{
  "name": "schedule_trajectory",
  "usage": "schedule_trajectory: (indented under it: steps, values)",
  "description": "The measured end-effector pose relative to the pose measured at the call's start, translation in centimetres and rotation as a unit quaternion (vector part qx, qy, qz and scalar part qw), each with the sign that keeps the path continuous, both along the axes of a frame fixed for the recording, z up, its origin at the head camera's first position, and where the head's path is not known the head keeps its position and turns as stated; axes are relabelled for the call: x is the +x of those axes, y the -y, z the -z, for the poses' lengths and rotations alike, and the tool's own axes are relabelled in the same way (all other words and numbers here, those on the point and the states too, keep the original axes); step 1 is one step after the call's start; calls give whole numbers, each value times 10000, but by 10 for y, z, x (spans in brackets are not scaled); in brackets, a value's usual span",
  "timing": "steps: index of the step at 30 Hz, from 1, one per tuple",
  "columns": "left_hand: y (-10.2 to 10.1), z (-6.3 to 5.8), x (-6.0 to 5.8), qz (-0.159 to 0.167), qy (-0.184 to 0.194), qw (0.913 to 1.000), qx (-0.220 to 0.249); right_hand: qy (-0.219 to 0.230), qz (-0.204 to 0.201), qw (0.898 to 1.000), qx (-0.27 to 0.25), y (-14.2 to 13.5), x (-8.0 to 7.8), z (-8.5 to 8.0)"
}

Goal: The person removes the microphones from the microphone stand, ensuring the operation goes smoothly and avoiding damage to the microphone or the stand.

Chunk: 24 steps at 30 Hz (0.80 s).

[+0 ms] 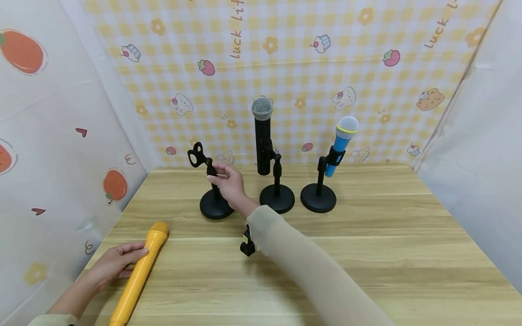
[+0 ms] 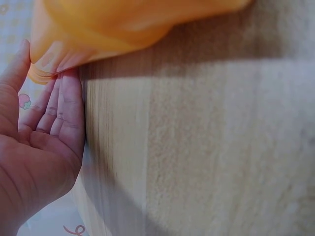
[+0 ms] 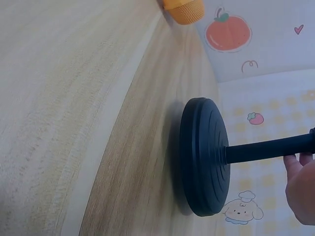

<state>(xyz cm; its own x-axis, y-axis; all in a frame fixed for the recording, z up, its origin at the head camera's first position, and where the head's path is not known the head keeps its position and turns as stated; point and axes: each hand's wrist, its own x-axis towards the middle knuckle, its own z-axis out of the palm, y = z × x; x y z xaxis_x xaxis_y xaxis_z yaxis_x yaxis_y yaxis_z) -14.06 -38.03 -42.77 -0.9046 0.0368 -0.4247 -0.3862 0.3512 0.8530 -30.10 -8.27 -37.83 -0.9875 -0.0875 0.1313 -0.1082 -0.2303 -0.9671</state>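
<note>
A yellow-orange microphone (image 1: pixel 138 276) lies slantwise at the table's left front. My left hand (image 1: pixel 112 265) grips its side, and in the left wrist view the thumb and fingers reach around the orange body (image 2: pixel 108 29). Farther back, my right hand (image 1: pixel 230 183) pinches the post of a black microphone stand (image 1: pixel 215 207) near its top. The stand's clip (image 1: pixel 197 155) holds nothing. Seen from the right wrist, the fingertips (image 3: pixel 293 162) touch the post above the round base (image 3: pixel 204 157).
A black microphone (image 1: pixel 263 145) with a silver head sits in the middle stand (image 1: pixel 277 199). Right of it, a blue microphone (image 1: pixel 340 140) leans in another stand (image 1: pixel 318 198). A small black object (image 1: pixel 247 244) shows beside my right cuff. A patterned cloth wall (image 1: pixel 285 81) rises behind the table.
</note>
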Motion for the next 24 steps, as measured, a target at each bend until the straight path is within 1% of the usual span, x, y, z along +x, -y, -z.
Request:
schedule_trajectory:
  steps: [5, 10, 17, 24]
  values:
    - [0, 0, 1, 16, -6, 10000, -19, -10, 53, 10000, 54, 2, 0, 1]
    - [2, 1, 0, 36, -39, 10000, -3, -45, 23, 10000, 73, 4, 0, 1]
    - [3, 2, -2, 98, -40, 9999, 69, -47, 113, 9998, 157, 5, -2, 7]
    - [3, 3, -1, 45, -20, 10000, 28, -83, 74, 9995, 281, 5, -2, 10]
